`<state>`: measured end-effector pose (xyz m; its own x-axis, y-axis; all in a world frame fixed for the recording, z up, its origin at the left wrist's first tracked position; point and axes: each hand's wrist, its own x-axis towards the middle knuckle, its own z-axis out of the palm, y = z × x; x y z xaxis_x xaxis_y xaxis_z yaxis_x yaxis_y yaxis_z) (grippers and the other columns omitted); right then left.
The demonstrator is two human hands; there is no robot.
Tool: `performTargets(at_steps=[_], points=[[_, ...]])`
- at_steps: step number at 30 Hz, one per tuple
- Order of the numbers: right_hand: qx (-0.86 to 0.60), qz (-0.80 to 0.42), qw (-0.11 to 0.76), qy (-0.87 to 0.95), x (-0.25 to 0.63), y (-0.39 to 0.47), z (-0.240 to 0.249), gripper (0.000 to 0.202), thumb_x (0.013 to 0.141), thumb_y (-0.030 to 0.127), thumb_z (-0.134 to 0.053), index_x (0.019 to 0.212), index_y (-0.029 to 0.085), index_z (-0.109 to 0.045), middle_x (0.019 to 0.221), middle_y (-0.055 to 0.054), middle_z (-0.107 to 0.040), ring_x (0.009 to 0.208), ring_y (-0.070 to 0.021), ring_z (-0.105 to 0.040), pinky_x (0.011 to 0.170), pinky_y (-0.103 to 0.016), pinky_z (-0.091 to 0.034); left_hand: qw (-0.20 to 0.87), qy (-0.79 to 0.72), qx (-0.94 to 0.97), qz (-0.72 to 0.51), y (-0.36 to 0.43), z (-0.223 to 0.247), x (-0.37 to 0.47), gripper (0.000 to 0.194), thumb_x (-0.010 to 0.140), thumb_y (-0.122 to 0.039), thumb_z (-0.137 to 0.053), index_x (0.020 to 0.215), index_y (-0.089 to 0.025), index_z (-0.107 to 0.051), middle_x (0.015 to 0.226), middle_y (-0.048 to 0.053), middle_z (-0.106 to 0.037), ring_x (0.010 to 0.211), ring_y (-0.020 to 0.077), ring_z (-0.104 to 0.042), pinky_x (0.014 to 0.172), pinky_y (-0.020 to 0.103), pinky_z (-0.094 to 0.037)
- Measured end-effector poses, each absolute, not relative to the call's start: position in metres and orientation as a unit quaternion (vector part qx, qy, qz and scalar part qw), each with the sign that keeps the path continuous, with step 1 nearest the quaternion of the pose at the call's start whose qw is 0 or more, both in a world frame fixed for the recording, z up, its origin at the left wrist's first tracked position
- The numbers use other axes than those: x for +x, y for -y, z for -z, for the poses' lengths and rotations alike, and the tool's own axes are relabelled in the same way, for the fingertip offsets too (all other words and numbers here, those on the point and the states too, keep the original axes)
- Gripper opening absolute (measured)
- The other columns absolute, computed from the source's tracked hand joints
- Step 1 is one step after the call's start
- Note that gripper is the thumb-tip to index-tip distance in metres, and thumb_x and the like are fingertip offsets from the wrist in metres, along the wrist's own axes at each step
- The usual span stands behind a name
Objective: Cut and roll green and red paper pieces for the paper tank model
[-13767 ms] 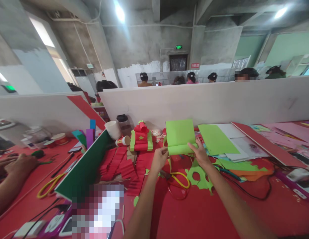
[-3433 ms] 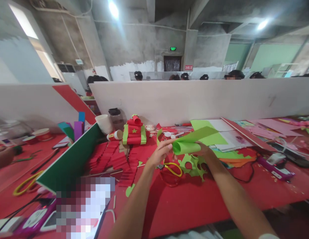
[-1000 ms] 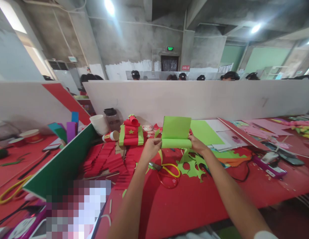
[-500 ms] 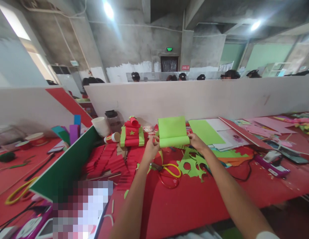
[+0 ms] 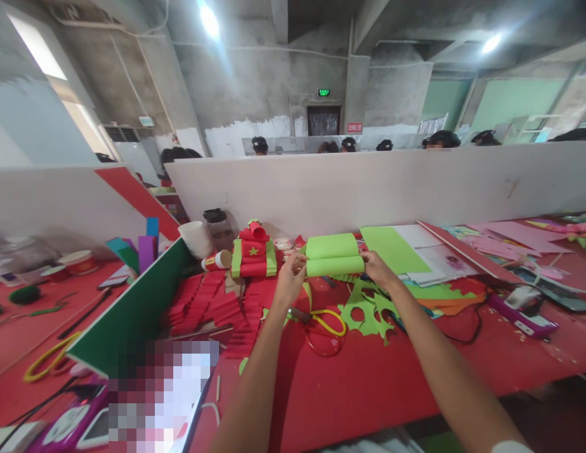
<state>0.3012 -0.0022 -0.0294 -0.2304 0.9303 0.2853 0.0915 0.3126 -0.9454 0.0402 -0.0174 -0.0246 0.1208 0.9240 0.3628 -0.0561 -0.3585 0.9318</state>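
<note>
A sheet of light green paper (image 5: pixel 334 267) is held up above the table, its near edge rolled into a tube and its far part curling back. My left hand (image 5: pixel 291 277) pinches the roll at its left end, fingers closed. At the right end, my right hand (image 5: pixel 376 267) has its fingers closed on the same paper. Below the left hand lie scissors (image 5: pixel 330 321) with yellow and red handles. Green paper offcuts (image 5: pixel 366 311) with round holes spread beneath the right hand. Left of the hands stands a red and green paper model (image 5: pixel 253 251) with a yellow star.
Folded red paper strips (image 5: pixel 210 299) lie at left, beside a green board (image 5: pixel 132 308). A phone with a blurred screen (image 5: pixel 179 390) is near the front. Flat green paper (image 5: pixel 391 251) and white sheets lie at right. A white partition (image 5: pixel 293 189) runs behind; people's heads show beyond.
The green paper is rolled further: its upstanding far part is shorter and tilts lower. Both hands stay at the roll's ends. The view has shifted slightly.
</note>
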Motion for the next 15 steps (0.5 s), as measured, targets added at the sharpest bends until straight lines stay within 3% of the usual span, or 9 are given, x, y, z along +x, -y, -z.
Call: performTargets(at_steps=[5,15], points=[[-0.383,-0.413,0.49,0.665,0.3002,0.0031,0.0282,0.027,0.068,0.035,-0.077,0.086,0.016,-0.078,0.073,-0.006,-0.074,0.078,-0.0261,-0.069,0.073,-0.037,-0.056,0.442,-0.355,0.594,-0.571,0.016,0.0232,0.0395,0.021,0.074,-0.034,-0.068,0.08,-0.017,-0.057,0.065,-0.002,-0.061,0.057,0.0108,-0.056,0.054,0.021,-0.046],[-0.382,-0.387,0.49,0.682,0.2984,0.0028,0.0242,0.024,0.066,0.033,-0.078,0.084,0.017,-0.079,0.072,-0.005,-0.074,0.078,-0.0262,-0.069,0.072,-0.036,-0.056,0.469,-0.342,0.558,-0.592,0.0178,0.0195,0.0387,0.03,0.065,-0.038,-0.08,0.074,-0.016,-0.061,0.062,0.001,-0.067,0.061,0.0159,-0.065,0.064,0.027,-0.051]])
